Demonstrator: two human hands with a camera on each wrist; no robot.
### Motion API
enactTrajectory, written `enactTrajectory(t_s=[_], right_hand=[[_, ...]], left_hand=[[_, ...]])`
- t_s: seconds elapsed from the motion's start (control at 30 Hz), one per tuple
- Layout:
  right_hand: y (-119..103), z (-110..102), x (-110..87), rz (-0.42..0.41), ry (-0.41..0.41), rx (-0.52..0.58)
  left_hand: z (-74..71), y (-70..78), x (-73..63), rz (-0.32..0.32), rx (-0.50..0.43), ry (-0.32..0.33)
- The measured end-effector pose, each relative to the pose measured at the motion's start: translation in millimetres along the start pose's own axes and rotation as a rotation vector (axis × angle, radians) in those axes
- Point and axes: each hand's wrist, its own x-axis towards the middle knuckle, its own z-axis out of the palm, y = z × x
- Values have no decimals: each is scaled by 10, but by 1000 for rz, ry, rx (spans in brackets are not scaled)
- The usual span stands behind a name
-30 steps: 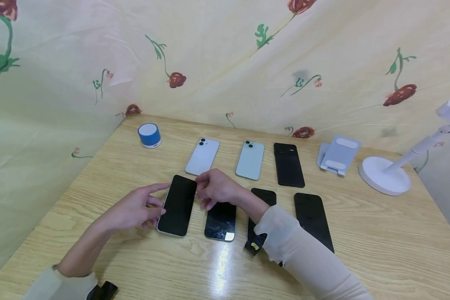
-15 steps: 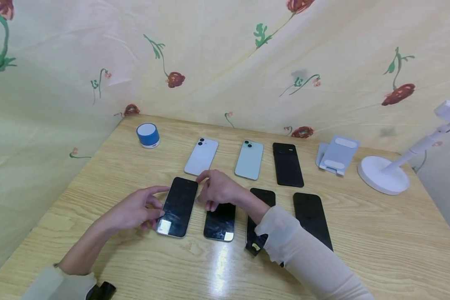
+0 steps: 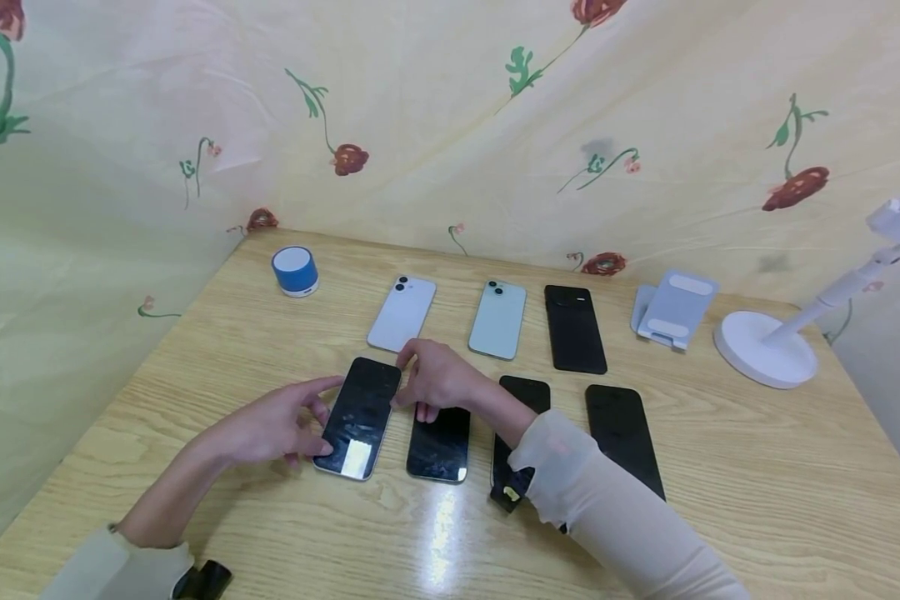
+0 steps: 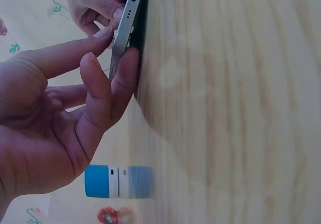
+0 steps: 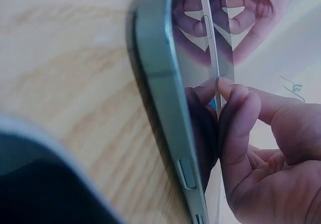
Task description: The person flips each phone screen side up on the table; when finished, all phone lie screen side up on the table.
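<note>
A smartphone (image 3: 360, 417), black screen up with a bright reflection, is between both hands at the left end of the near row. My left hand (image 3: 277, 425) grips its left edge, thumb low on that side. In the left wrist view the phone's edge (image 4: 123, 33) with its port shows, and a fingertip reaches under it, so that side stands slightly off the table. My right hand (image 3: 438, 375) holds the right edge near the top corner with thumb and index finger. Its other fingers are over a second smartphone (image 3: 438, 454), covering its top.
Two more dark phones, one (image 3: 525, 392) partly under the right forearm and another (image 3: 624, 433), continue the near row. Behind lie a lilac phone (image 3: 401, 312), a pale green phone (image 3: 498, 321) and a black phone (image 3: 576, 329). A blue speaker (image 3: 296, 272), a phone stand (image 3: 677, 308) and a white lamp (image 3: 767, 350) stand around.
The held smartphone has shifted slightly right and toward me, and a bright reflection has come onto its screen. My left thumb sits lower on its edge. The other phones have not moved.
</note>
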Motion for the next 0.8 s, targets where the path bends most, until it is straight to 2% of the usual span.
enactTrajectory(t_s=[0.17,0.4,0.6,0.7,0.8], right_hand=[[1,-8,-12,5,12,-20],[-14,-22,-29,10,33,-67],[-17,-17,-34,14,43,-76],[-23,-4,-37,13,42,-78],[-40,9,-46,12,36,-90]], left_hand=[[7,10,-11,37,10,-44],[27,43,-5,98,124,-55],[64,67,-4,145,282,-9],[86,73,-11,138,358,21],[97,69,-14,110,389,30]])
